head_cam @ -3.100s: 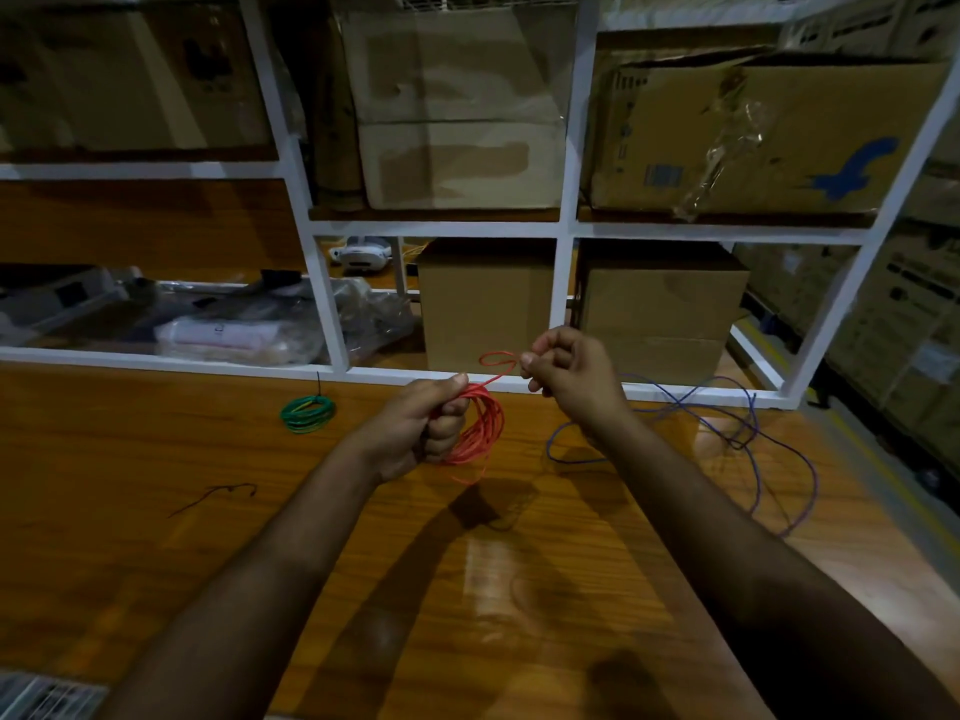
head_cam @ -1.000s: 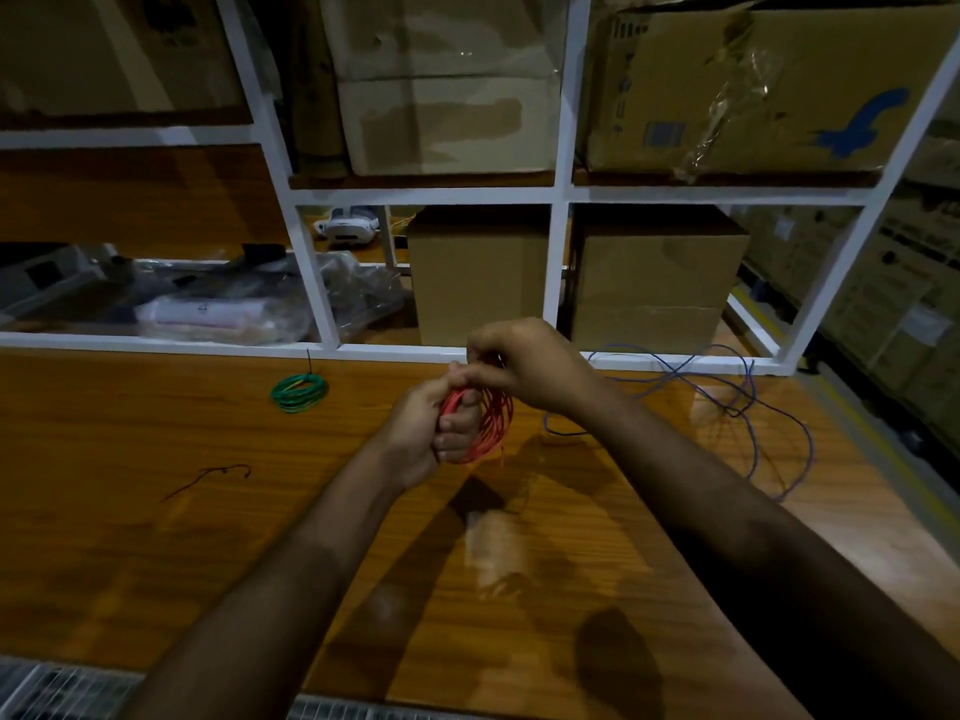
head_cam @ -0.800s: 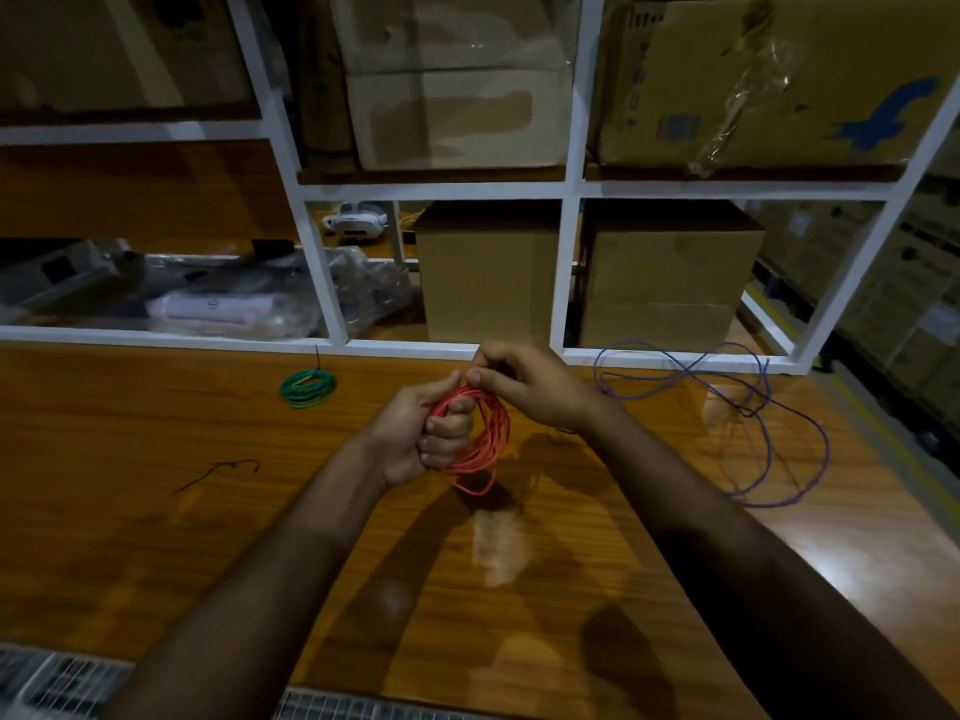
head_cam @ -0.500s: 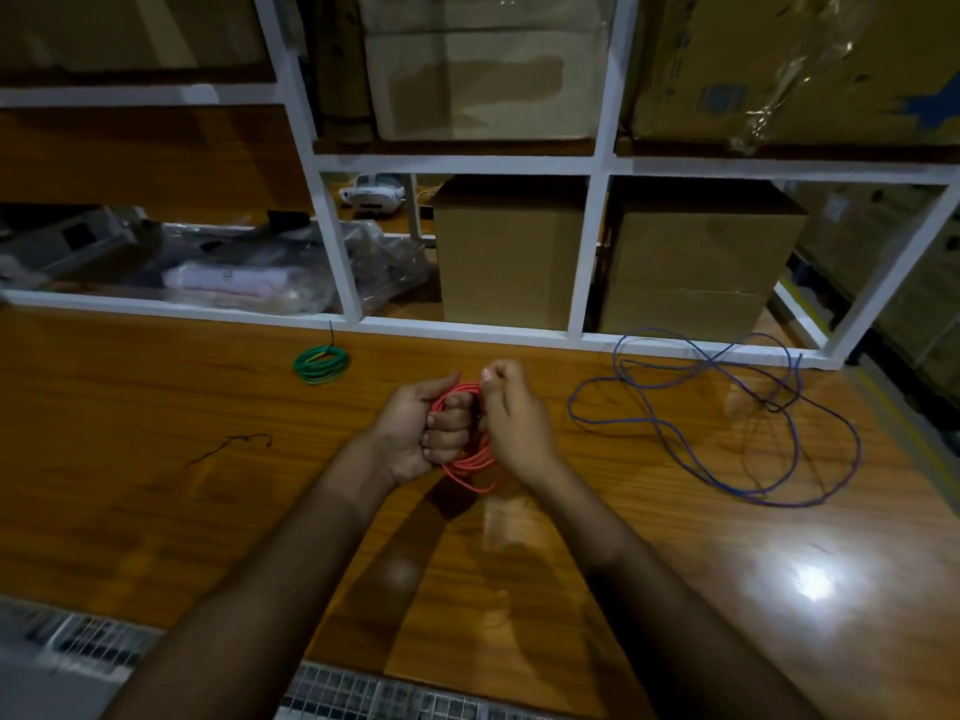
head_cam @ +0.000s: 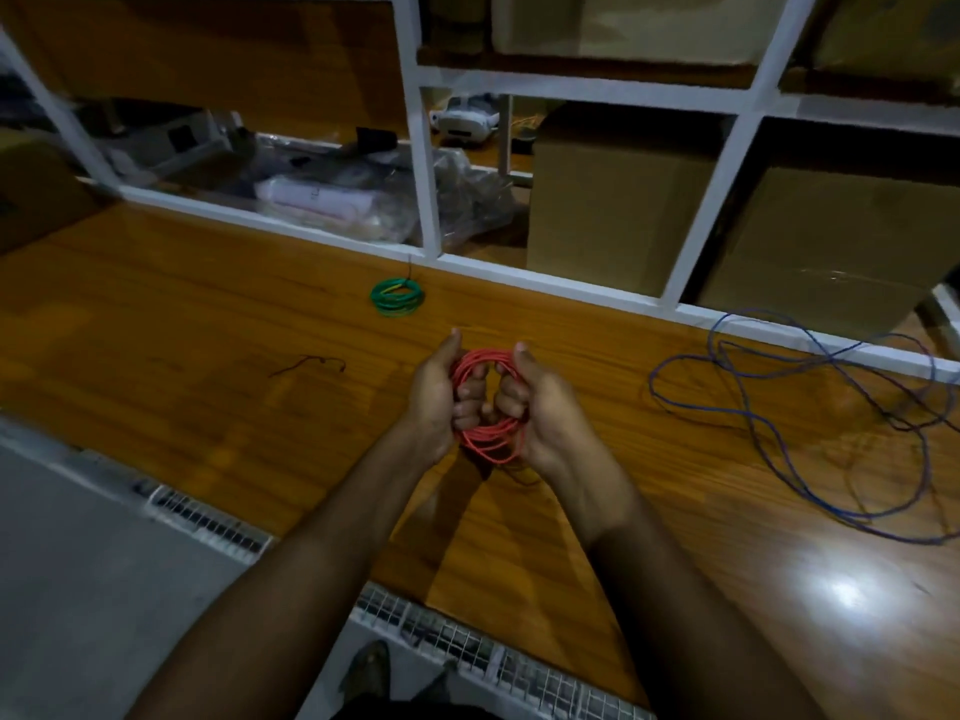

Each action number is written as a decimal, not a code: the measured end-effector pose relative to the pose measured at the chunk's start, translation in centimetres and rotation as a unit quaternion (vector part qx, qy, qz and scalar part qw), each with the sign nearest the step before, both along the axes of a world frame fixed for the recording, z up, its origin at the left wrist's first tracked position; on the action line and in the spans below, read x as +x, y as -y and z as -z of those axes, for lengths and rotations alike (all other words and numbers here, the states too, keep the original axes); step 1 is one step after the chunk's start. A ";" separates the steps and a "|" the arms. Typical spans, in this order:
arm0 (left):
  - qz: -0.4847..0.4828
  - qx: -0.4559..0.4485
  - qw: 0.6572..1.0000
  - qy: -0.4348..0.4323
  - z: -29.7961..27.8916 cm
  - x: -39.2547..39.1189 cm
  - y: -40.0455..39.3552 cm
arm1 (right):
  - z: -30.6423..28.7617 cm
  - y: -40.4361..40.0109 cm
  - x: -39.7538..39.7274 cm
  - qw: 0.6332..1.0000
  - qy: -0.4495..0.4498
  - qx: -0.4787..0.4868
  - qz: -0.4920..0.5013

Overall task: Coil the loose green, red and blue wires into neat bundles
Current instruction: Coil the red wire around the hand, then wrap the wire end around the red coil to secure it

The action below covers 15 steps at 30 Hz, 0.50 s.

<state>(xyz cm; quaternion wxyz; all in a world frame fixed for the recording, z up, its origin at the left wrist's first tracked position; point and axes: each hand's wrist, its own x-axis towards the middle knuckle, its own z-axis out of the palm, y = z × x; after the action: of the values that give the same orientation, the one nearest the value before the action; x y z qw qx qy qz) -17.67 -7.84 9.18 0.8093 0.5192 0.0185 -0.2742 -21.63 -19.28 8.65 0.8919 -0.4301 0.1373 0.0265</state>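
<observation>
The red wire (head_cam: pixel 491 439) is wound into a small coil held above the middle of the wooden table (head_cam: pixel 208 356). My left hand (head_cam: pixel 439 402) grips its left side and my right hand (head_cam: pixel 543 407) grips its right side, fingers curled through the loops. A green wire (head_cam: pixel 396 297) lies as a tight bundle on the table beyond my hands. The blue wire (head_cam: pixel 810 428) sprawls in loose loops over the right part of the table.
A thin dark scrap of wire (head_cam: pixel 306 363) lies left of my hands. White shelving (head_cam: pixel 431 200) behind the table holds cardboard boxes (head_cam: pixel 613 210) and plastic-wrapped items (head_cam: pixel 363 205). A metal grille (head_cam: pixel 467 646) runs along the table's near edge.
My right hand, which was pinching the red wire's end apart from the coil, has closed onto the coil beside my left hand. The view has tilted downward.
</observation>
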 end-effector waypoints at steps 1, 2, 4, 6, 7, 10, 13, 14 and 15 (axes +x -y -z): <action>-0.004 -0.011 1.000 -0.011 0.1 0.3 -0.8 | 0.2 -0.5 0.0 0.999 0.005 0.036 -0.017; -0.004 -0.024 0.999 -0.024 0.3 0.5 -1.6 | 0.4 -0.9 0.0 0.998 0.013 0.054 -0.032; 0.007 -0.044 0.998 -0.038 0.5 0.8 -2.8 | 0.7 -1.5 0.4 0.997 0.017 0.040 -0.061; 0.030 -0.064 0.996 -0.050 0.4 0.7 -3.4 | 0.7 -1.5 1.4 0.994 -0.016 0.006 -0.108; 0.044 -0.073 0.995 -0.058 0.5 0.5 -3.5 | 0.6 -1.4 2.1 0.989 -0.051 -0.017 -0.137; 0.040 -0.108 0.989 -0.088 1.1 -0.6 -3.5 | 0.1 -1.1 3.7 0.963 -0.141 -0.080 -0.216; -0.044 -0.091 0.989 -0.106 1.8 -0.6 -3.6 | 0.1 -2.3 3.6 0.965 -0.128 -0.087 -0.210; -0.086 -0.060 0.989 -0.107 2.1 -0.2 -3.7 | 0.5 -2.9 3.1 0.976 -0.094 -0.077 -0.183; -0.126 -0.033 0.985 -0.112 2.3 0.3 -3.9 | 1.0 -3.6 2.4 0.986 -0.056 -0.063 -0.146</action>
<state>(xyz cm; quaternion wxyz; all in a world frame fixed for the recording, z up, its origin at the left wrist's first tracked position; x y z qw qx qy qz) -17.35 -3.94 6.91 0.8467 0.4517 0.1652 -0.2274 -19.22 -15.72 7.61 0.8407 -0.4984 0.1239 0.1718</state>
